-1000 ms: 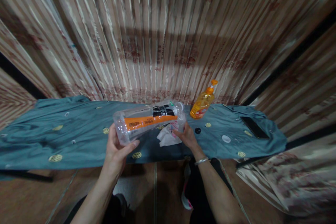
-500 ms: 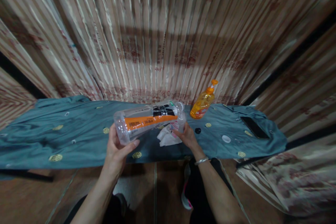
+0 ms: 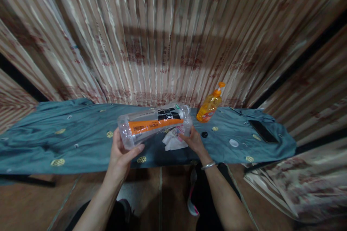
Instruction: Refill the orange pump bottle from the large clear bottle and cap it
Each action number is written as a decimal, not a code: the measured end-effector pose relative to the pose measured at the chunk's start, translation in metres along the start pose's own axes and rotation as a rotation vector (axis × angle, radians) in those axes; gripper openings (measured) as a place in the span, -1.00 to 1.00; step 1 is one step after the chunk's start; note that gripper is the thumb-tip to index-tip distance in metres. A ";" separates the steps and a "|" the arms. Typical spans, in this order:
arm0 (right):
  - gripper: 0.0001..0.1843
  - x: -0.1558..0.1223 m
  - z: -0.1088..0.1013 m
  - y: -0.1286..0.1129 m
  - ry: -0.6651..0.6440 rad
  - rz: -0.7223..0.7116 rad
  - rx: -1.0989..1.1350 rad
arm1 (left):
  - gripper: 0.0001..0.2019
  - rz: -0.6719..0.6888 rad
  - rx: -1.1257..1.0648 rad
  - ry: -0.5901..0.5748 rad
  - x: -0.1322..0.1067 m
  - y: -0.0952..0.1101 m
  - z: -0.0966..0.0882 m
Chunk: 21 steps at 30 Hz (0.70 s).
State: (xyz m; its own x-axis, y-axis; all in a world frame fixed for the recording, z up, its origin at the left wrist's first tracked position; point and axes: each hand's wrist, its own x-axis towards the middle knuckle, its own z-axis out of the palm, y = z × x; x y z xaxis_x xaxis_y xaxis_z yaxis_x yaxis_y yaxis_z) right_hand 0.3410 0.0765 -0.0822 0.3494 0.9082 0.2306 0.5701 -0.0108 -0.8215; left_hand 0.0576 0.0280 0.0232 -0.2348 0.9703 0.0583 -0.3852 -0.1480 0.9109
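Note:
A clear plastic bottle [image 3: 151,124] with an orange and black label lies on its side in the air above the table. My left hand [image 3: 120,151] grips its base end, fingers wrapped round it. Its open neck [image 3: 185,110] points right. Below the neck, my right hand [image 3: 192,139] is closed on a small clear container [image 3: 185,127] held just under the bottle's mouth. A crumpled white tissue [image 3: 172,140] lies on the cloth beside my right hand.
A blue-green cloth [image 3: 67,140] covers the long table. An orange pump bottle [image 3: 210,104] stands at the back right. A black cap [image 3: 204,134], a white lid [image 3: 233,143] and a black phone [image 3: 262,131] lie to the right. Striped curtains hang behind.

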 end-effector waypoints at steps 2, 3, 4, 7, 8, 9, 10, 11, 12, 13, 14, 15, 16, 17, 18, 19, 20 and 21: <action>-0.54 0.000 0.000 0.001 0.000 -0.005 -0.001 | -0.07 0.000 -0.008 0.004 0.000 0.000 0.000; -0.54 0.000 0.000 0.001 0.000 -0.010 -0.001 | -0.09 0.002 -0.007 -0.004 0.000 -0.001 0.000; -0.53 0.000 0.000 0.001 -0.003 -0.013 -0.001 | -0.11 0.005 -0.004 -0.015 0.000 -0.001 -0.001; -0.55 0.000 -0.002 -0.001 -0.028 -0.012 -0.004 | -0.12 0.016 0.021 -0.039 0.000 -0.002 -0.001; -0.56 0.000 -0.003 -0.002 -0.034 -0.010 -0.006 | -0.11 0.018 0.029 -0.039 -0.001 -0.002 -0.001; -0.57 0.000 -0.004 -0.003 -0.037 -0.009 -0.007 | -0.09 0.019 0.035 -0.035 -0.001 -0.001 0.000; -0.58 -0.001 -0.004 -0.004 -0.037 -0.009 -0.006 | -0.08 0.019 0.038 -0.032 -0.001 -0.001 0.001; -0.59 -0.001 -0.005 -0.005 -0.035 -0.011 -0.004 | -0.08 0.018 0.038 -0.032 -0.002 0.000 0.002; -0.60 -0.001 -0.006 -0.006 -0.033 -0.011 0.000 | -0.07 0.017 0.038 -0.033 -0.002 0.001 0.003; -0.60 -0.002 -0.006 -0.007 -0.033 -0.010 0.005 | -0.07 0.018 0.040 -0.035 -0.002 0.001 0.003; -0.60 -0.002 -0.006 -0.008 -0.033 -0.009 0.008 | -0.06 0.020 0.043 -0.039 -0.002 0.002 0.003; -0.60 -0.002 -0.006 -0.009 -0.033 -0.007 0.011 | -0.05 0.024 0.048 -0.042 -0.002 0.002 0.004; -0.60 -0.002 -0.007 -0.009 -0.032 -0.005 0.013 | -0.05 0.026 0.049 -0.044 -0.002 0.002 0.004; -0.60 -0.002 -0.007 -0.010 -0.029 -0.004 0.015 | -0.05 0.024 0.047 -0.043 -0.003 0.002 0.004; -0.61 -0.002 -0.007 -0.010 -0.027 -0.005 0.019 | -0.05 0.019 0.041 -0.039 -0.003 0.002 0.004; -0.61 -0.002 -0.007 -0.010 -0.027 -0.007 0.023 | -0.04 0.011 0.033 -0.031 -0.003 0.003 0.004; -0.61 -0.002 -0.007 -0.010 -0.029 -0.007 0.028 | -0.04 0.002 0.025 -0.022 -0.003 0.003 0.005; -0.62 -0.001 -0.007 -0.010 -0.032 -0.005 0.031 | -0.04 -0.007 0.018 -0.012 -0.003 0.003 0.005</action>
State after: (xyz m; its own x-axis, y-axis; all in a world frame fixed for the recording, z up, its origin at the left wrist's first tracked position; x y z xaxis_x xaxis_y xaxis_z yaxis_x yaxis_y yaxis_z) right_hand 0.3398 0.0723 -0.0703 0.3224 0.9210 0.2186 0.5480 0.0067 -0.8364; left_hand 0.0618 0.0253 0.0283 -0.2210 0.9736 0.0565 -0.3711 -0.1375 0.9184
